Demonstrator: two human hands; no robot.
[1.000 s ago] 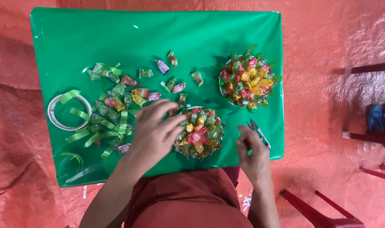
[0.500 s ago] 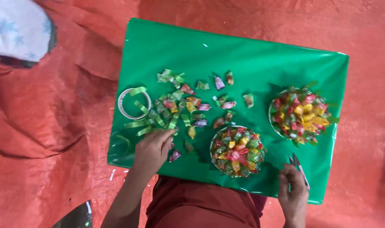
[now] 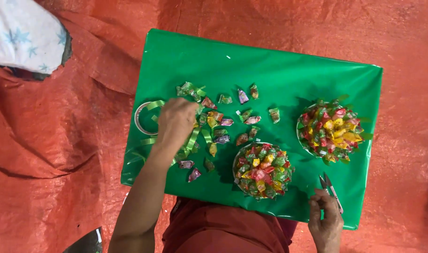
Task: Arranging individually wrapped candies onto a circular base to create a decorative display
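Hands (image 3: 176,122) beside two candy-heaped bowls (image 3: 263,169) on green table (image 3: 270,65)

Left hand (image 3: 176,122) on candies (image 3: 214,122); right hand (image 3: 325,219) touches scissors (image 3: 331,186).

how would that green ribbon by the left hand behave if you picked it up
The green ribbon lies in loose curls and bends, so it is probably floppy and very light. Its glossy surface suggests it may slip through fingers. Strands overlap beside the left hand, so they might tangle or drag wrapped candies.

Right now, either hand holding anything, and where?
Right hand touches the scissors at the handle end; a grip cannot be told. Left hand rests on ribbon and candies; its fingers are hidden.
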